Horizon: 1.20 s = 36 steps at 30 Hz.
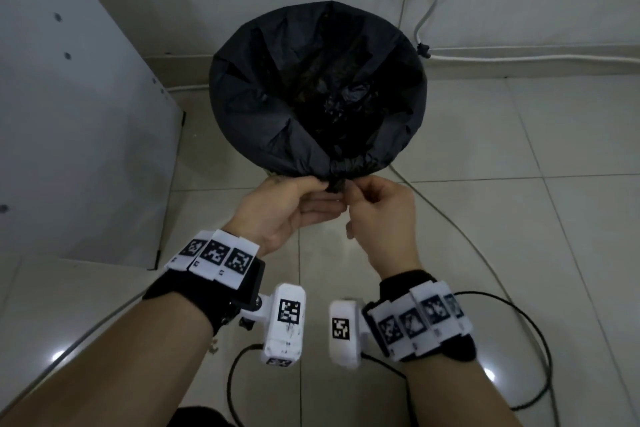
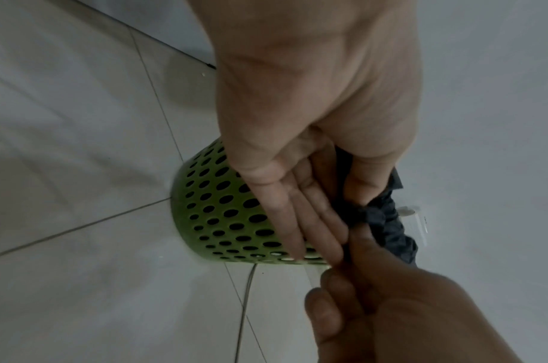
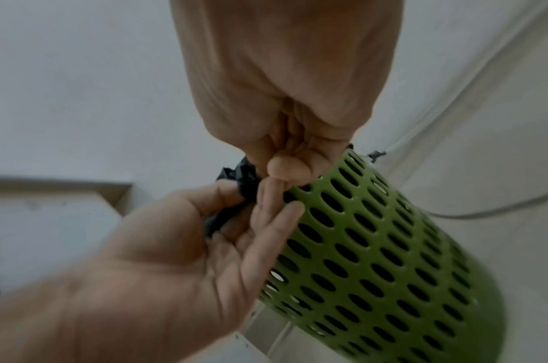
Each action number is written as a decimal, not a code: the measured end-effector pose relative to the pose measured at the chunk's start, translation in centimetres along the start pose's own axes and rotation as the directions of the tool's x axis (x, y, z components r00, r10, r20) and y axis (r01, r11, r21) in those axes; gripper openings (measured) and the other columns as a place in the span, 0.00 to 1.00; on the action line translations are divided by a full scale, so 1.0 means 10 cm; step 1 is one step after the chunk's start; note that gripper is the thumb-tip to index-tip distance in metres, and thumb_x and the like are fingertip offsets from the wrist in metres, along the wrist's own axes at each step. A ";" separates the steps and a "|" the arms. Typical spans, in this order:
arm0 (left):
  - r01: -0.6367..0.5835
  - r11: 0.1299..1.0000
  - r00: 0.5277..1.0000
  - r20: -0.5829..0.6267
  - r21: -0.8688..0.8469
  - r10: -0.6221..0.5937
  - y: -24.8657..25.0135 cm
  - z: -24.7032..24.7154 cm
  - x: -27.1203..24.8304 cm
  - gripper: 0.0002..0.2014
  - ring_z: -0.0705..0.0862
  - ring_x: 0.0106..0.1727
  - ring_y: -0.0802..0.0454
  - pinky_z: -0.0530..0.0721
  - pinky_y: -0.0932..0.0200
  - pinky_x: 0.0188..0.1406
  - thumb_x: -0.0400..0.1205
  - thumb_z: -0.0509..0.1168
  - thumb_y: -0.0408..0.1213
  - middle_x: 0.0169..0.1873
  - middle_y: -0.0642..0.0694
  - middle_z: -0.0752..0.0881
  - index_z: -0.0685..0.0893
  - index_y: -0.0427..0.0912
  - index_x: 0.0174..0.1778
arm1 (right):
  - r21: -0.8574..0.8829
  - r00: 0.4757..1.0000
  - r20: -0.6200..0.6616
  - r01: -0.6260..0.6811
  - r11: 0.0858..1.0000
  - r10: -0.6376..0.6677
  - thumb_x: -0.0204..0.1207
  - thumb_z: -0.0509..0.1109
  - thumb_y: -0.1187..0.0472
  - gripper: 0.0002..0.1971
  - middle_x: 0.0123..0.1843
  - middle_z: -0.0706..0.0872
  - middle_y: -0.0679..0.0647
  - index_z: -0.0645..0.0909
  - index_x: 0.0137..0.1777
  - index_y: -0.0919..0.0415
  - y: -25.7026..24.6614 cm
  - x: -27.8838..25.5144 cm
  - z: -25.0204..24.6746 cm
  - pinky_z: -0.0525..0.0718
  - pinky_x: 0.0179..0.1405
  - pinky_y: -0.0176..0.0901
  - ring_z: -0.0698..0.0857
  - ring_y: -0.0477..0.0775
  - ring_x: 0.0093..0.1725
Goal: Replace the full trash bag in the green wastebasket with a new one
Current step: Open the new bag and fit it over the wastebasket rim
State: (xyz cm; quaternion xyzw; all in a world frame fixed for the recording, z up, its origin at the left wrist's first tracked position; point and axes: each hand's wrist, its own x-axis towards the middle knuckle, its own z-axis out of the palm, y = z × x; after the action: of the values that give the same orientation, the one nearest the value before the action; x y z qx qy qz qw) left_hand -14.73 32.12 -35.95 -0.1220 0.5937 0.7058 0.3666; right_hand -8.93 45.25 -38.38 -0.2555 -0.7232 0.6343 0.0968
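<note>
Down on the pale tiled floor (image 1: 519,135), hard by the wall: perforated green plastic wastebasket (image 2: 223,213), black plastic trash bag (image 1: 263,107) stretched over its rim. Near edge of bag bunched into a knot. Left hand (image 1: 287,208) pinching that gathered plastic, thumb on top, fingers straight beneath. Right hand (image 1: 381,215) curled, fingertips nipping the same knot.
</note>
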 end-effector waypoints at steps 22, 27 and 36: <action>-0.009 0.994 0.998 -0.058 0.106 0.016 -0.03 0.04 -0.01 0.13 0.86 0.60 0.42 0.87 0.43 0.62 0.81 0.70 0.36 0.56 0.38 0.91 0.89 0.37 0.60 | -0.328 0.882 0.031 0.454 0.828 -0.471 0.76 0.72 0.73 0.08 0.35 0.87 0.53 0.88 0.39 0.63 0.12 0.02 -0.02 0.72 0.37 0.24 0.77 0.42 0.33; -0.051 0.998 0.997 -0.058 0.039 0.054 -0.10 0.11 0.00 0.13 0.85 0.49 0.44 0.88 0.45 0.58 0.82 0.69 0.34 0.46 0.38 0.89 0.88 0.29 0.58 | 0.354 0.895 0.328 -0.413 0.839 0.302 0.86 0.64 0.67 0.11 0.35 0.80 0.63 0.83 0.42 0.65 -0.05 0.00 -0.05 0.68 0.17 0.38 0.72 0.51 0.25; -0.080 0.996 0.961 -0.267 -0.029 0.070 -0.12 0.21 0.07 0.07 0.85 0.36 0.50 0.89 0.53 0.41 0.77 0.74 0.32 0.37 0.41 0.90 0.90 0.33 0.48 | 0.175 0.994 -0.068 -0.074 0.982 0.087 0.75 0.79 0.61 0.07 0.39 0.89 0.56 0.85 0.44 0.64 0.03 -0.06 -0.03 0.85 0.27 0.46 0.84 0.53 0.29</action>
State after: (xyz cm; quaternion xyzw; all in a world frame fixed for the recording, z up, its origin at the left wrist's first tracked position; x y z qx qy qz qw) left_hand -13.84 34.37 -36.71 -0.2002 0.6278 0.7079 0.2542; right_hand -8.21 45.23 -38.47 -0.2989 -0.6504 0.6879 0.1200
